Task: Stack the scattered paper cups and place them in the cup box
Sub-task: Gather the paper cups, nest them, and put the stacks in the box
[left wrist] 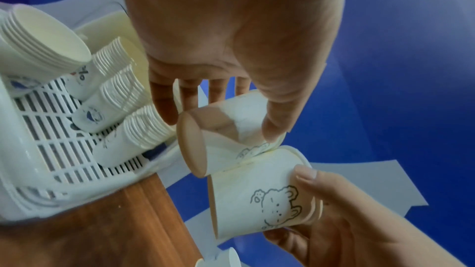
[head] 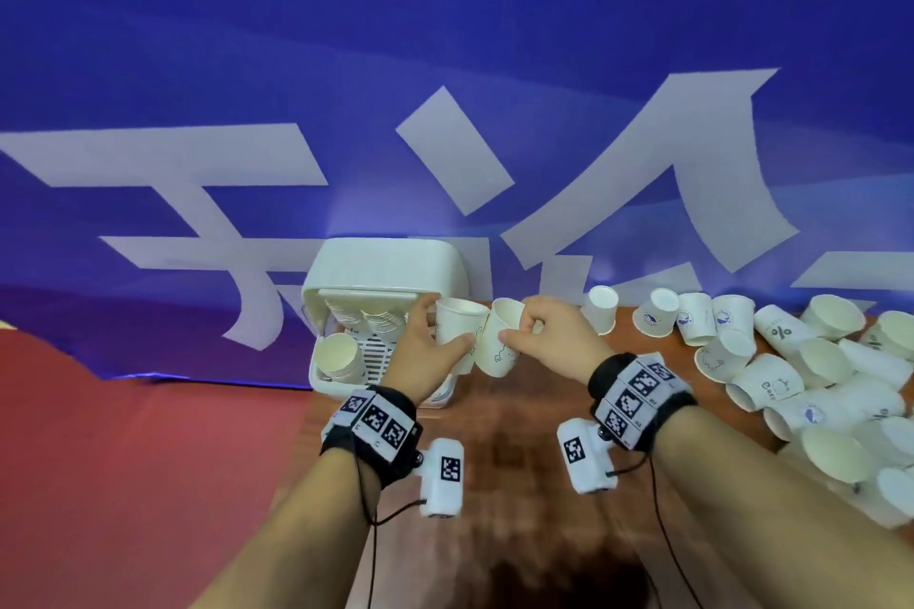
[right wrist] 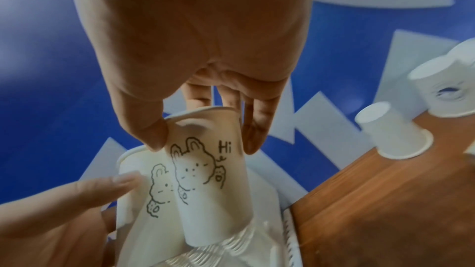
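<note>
The two bear-print paper cups are in the air, just in front of the cup box, each in one hand. The left hand (head: 429, 351) wraps its fingers and thumb around the left cup (head: 457, 329), which stands nearly upright with its mouth up. The right hand (head: 549, 336) pinches the right cup (head: 499, 336) near the rim, thumb on one side and fingers on the other, and the cup leans toward the left one. The walls of the two cups touch, but neither is inside the other yet.

The main risk, I think, is at the rims. The right cup is tilted, so its base may catch on the rim of the left cup instead of sliding in, and the thin paper could dent. In the right wrist view the rim under the thumb (right wrist: 151, 129) already looks a little pressed in. A squeezed mouth is no longer round, and this makes nesting harder. A light pinch could also let the cup slip and fall.

The cup box (head: 346, 272) stands on the left end of the wooden surface (head: 519, 435), touching the left hand's side, and several stacks (left wrist: 120, 96) lie in it on a slotted tray. A careless move of the left hand could push these stacks out of order.

To the right, the loose cups (head: 791, 361) lie in a heap, some on their sides. Those near the edge could roll off if the right forearm brushes them.
</note>
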A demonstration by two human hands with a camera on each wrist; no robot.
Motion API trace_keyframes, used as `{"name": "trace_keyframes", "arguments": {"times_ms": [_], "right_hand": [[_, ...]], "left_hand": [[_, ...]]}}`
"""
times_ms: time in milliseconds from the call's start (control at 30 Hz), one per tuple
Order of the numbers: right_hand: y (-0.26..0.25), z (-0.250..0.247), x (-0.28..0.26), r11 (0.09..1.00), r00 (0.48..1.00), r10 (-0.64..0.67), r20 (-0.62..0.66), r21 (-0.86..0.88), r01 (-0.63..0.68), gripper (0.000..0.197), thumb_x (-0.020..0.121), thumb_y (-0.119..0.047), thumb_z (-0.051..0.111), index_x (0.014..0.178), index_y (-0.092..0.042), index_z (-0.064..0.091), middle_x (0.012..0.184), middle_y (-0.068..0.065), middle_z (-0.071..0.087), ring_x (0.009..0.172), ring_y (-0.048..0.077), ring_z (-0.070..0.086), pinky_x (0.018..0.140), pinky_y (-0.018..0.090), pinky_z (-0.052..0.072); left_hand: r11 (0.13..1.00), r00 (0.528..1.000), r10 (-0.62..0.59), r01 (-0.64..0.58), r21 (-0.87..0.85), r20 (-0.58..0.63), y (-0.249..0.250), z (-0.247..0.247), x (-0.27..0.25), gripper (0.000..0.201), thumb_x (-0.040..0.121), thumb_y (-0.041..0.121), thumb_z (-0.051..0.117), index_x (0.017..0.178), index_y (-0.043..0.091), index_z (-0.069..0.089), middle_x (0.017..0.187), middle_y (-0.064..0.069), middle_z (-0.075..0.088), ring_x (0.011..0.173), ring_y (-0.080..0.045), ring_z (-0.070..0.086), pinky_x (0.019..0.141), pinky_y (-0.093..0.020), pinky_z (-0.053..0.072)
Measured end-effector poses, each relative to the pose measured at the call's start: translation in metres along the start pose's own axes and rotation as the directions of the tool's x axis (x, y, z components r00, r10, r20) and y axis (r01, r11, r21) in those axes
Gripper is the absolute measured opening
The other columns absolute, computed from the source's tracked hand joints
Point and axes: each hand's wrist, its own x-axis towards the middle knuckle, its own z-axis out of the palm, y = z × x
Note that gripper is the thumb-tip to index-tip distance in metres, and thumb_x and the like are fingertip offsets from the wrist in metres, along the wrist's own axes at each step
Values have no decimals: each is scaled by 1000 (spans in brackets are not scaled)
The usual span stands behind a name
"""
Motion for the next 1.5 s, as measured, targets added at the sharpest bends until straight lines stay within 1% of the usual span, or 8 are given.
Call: {"name": "trace_keyframes", "arguments": {"times_ms": [200, 367, 433, 533, 700, 900, 1300, 1500], "right_hand": [[-50, 63, 21, 993, 995, -76, 62, -82, 81, 30, 76, -26, 79, 67, -21, 51, 109, -3, 62, 102, 13, 56, 79, 24, 35], [-82, 113, 38, 989, 990, -103, 94, -99, 112, 29, 73, -30, 77, 85, -26, 51, 95, -7, 59, 88, 14, 54, 70, 23, 40], [-91, 129, 43, 990, 989, -100, 108, -91, 110, 33, 70, -35, 76, 89, -32, 49, 97, -8, 59, 91, 17, 55, 76, 29, 45], [-100, 147, 48, 990, 987, -88, 133, -96, 101, 38, 72, -33, 76, 99, -34, 50, 104, -10, 58, 93, 16, 55, 78, 31, 46], [-105, 165, 54, 990, 985, -83, 152, -100, 99, 57, 75, -31, 79, 124, -29, 51, 121, -13, 54, 112, 10, 52, 96, 29, 43], [-100, 165, 63, 984, 988, -79, 136, -147, 99, 74, 77, -31, 77, 142, -37, 41, 134, -4, 44, 124, 11, 43, 99, 23, 32], [-88, 166, 78, 941, 986, -109, 127, -305, 144, 73, 78, -42, 77, 141, -32, 42, 136, 0, 51, 123, 16, 48, 100, 30, 41], [-82, 174, 82, 912, 976, -133, 172, -364, 188, 74, 81, -47, 72, 145, -37, 37, 141, -1, 50, 129, 18, 47, 103, 37, 43]], "left_hand": [[999, 996, -31, 32, 5, -89, -38, -74, -3, 69, 66, 38, 82, 119, 30, 40, 108, 10, 59, 96, -14, 64, 86, -42, 56], [1000, 996, -27, 26, -8, -89, -66, -128, -8, 67, 73, 16, 80, 125, 35, 42, 112, 12, 59, 96, -5, 61, 80, -24, 54], [1000, 997, -24, 25, 11, -75, -76, -143, -9, 67, 72, 17, 79, 122, 44, 44, 111, 18, 60, 98, -3, 62, 82, -25, 54], [999, 997, -44, 46, 26, -56, -91, -160, -7, 74, 69, 29, 80, 134, 33, 46, 119, 14, 62, 108, -6, 60, 93, -28, 50], [997, 995, -66, 68, 22, -79, -101, -173, -3, 61, 74, 21, 81, 124, 30, 47, 108, 18, 61, 102, -2, 59, 80, -13, 45], [995, 977, -91, 95, 12, -192, -114, -185, 16, 66, 69, 12, 80, 123, 26, 44, 119, 2, 51, 107, -16, 53, 87, -28, 44], [990, 983, -62, 82, 113, -172, -140, -174, 51, 68, 65, 16, 85, 121, 21, 47, 116, 1, 54, 106, -20, 54, 89, -36, 48], [966, 993, -46, 72, 248, -110, -147, -165, 58, 66, 62, 49, 78, 118, 29, 50, 116, 5, 58, 104, -27, 54, 89, -46, 49]]}}
